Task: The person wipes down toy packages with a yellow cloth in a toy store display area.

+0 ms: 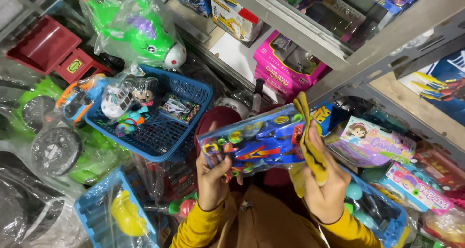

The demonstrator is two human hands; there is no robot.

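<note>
A bagged blue toy car point(256, 144) is held level at chest height; the left hand point(212, 180) pinches its lower corner with closed fingers, steadying it, while the right hand point(325, 180) grips a yellow cloth point(310, 146) against its end, probably wiping. A blue basket point(167, 131) sits just beyond.

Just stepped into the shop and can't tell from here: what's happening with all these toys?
A person holds a packaged blue toy car in front of them, the left hand gripping its lower left corner. The right hand presses a yellow cloth against the package's right end. Around them sit a blue basket of small toys, a green toy horse in plastic and pink boxes under a metal shelf.
</note>
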